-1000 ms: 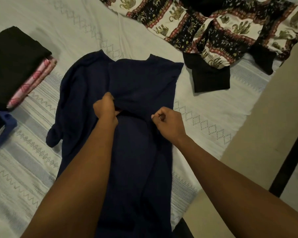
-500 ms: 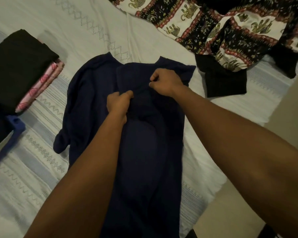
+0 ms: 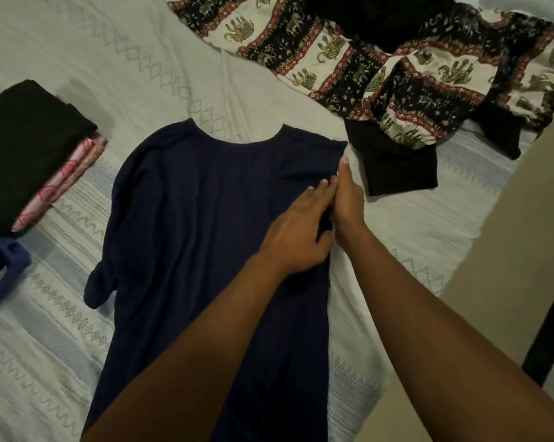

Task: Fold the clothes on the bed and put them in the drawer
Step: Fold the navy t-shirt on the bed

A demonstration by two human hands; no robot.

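Left hand [image 3: 298, 231] and right hand [image 3: 347, 202] press straight fingers [image 3: 317, 192] along the folded side of the navy T-shirt [image 3: 189, 218]; smooth that crease evenly.

A bed [image 3: 142, 59] under a pale white sheet stitched with rows of grey diamonds and zigzags carries everything. A dark navy blue short-sleeved shirt [image 3: 199, 234] lies flat at its middle, neckline towards the far side. Left of the shirt sits a stack of folded clothes [image 3: 30, 148], black cloth on top and pink patterned cloth beneath, with a bright blue item [image 3: 14, 253] at the stack's near end. Beyond the shirt's right shoulder sprawls an unfolded elephant-print garment in black, cream and red [image 3: 412, 81], its black cuff [image 3: 396, 164] just beside that shoulder.
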